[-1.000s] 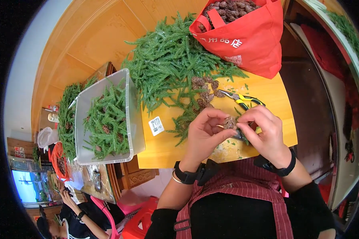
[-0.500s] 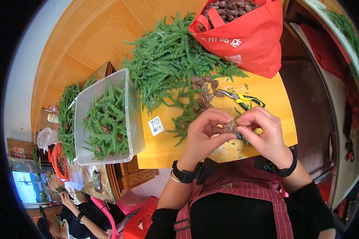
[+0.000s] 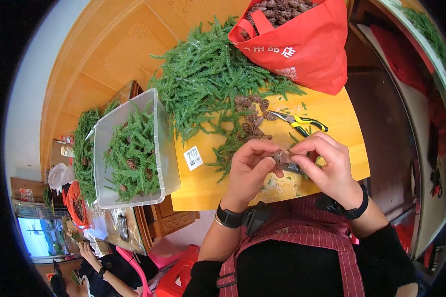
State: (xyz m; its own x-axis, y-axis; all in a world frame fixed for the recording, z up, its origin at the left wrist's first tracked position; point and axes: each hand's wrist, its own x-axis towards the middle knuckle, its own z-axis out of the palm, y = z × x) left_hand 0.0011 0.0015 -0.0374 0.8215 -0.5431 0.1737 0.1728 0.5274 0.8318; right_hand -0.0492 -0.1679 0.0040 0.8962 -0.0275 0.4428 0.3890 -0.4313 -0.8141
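We hold a brown cone (image 3: pixel 281 157) above the near part of the yellow worktop (image 3: pixel 344 116), between our two hands. The fingers of our left hand (image 3: pixel 248 166) are pinched on its left side; those of our right hand (image 3: pixel 329 158) are drawn narrow at its right edge, and we cannot tell whether they grip it. Below them shows a dark thing (image 3: pixel 293 168), mostly hidden. Just beyond our hands lies a cluster of loose cones (image 3: pixel 251 129), with open pliers (image 3: pixel 295 121) near it on the right. Green sprigs (image 3: pixel 198 79) are heaped farther back, and beside them on the right stands a red bag (image 3: pixel 307 64), with many cones showing in its mouth. A white label (image 3: pixel 193 158) lies to the left of our left hand, near a clear bin (image 3: pixel 169 171) holding sprigs and cones. At the lower left we see a co-worker's hand (image 3: pixel 87 254).
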